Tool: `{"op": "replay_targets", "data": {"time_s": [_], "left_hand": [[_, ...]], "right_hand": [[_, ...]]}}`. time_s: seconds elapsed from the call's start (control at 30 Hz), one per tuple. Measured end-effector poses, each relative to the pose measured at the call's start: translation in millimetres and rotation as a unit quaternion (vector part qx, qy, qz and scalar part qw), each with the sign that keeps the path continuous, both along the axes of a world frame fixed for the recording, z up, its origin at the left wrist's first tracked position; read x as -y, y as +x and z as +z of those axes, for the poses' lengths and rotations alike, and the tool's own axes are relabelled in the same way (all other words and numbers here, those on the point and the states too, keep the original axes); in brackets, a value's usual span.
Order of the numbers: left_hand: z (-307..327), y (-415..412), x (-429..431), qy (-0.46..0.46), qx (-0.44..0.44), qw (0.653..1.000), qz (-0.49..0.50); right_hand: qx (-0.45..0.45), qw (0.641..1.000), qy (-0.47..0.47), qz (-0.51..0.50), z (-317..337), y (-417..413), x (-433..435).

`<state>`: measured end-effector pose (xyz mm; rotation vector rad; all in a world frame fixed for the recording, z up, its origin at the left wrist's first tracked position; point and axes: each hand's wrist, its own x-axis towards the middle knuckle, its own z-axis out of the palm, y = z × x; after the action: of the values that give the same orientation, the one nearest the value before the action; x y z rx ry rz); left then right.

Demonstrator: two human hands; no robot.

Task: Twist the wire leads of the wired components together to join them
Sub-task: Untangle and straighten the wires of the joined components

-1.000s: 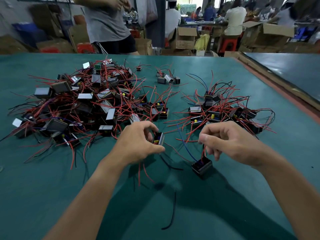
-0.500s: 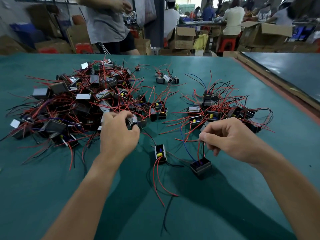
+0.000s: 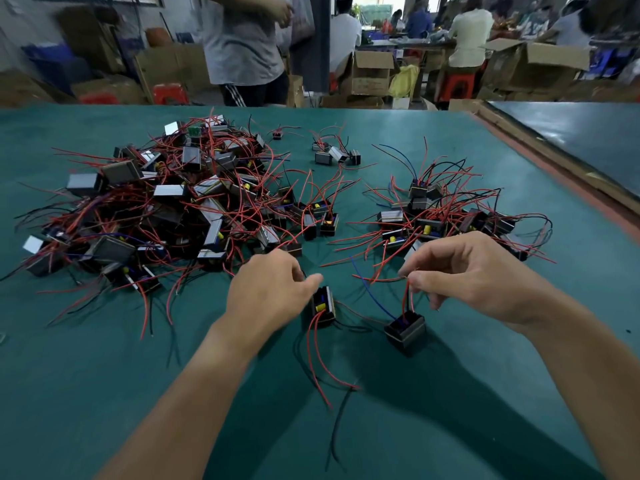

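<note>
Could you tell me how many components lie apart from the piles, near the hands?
2. A yellow-part component lies by the left hand; a darker component is below the right hand, whose fingers pinch its red leads. More may be hidden.

- You are in a workshop, on the assembly floor of a small factory.
- Your green-covered table [image 3: 104,393] carries a big heap of wired components [image 3: 166,216], black blocks with red and black leads. A smaller heap [image 3: 450,216] lies to its right.
- A second worktable [image 3: 571,133] stands just beside yours.
- Beyond the far edge, open cardboard boxes [image 3: 370,77] crowd the floor among red stools [image 3: 458,85].
- Seated people [image 3: 471,32] work at a long bench [image 3: 408,44] at the back, and another person [image 3: 242,46] stands at your table's far edge.
</note>
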<state>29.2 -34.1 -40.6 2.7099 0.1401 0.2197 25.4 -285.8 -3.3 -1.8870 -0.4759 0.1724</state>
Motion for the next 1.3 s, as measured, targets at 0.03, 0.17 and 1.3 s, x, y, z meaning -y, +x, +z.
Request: {"op": "replay_targets", "data": {"time_s": [0.03, 0.17, 1.3], "left_hand": [[0.4, 0.6, -0.9, -0.015, 0.008, 1.000, -0.007], [4.8, -0.5, -1.1, -0.116, 0.050, 0.990, -0.060], [16.7, -18.3, 14.4, -0.378, -0.130, 0.872, -0.284]], "right_hand": [[0.005, 1.000, 0.003, -0.002, -0.4, 0.0, -0.2], [0.013, 0.999, 0.030, -0.017, -1.5, 1.0, -1.5], [0.141, 0.968, 0.117, -0.170, -3.2, 4.2, -2.6]]}}
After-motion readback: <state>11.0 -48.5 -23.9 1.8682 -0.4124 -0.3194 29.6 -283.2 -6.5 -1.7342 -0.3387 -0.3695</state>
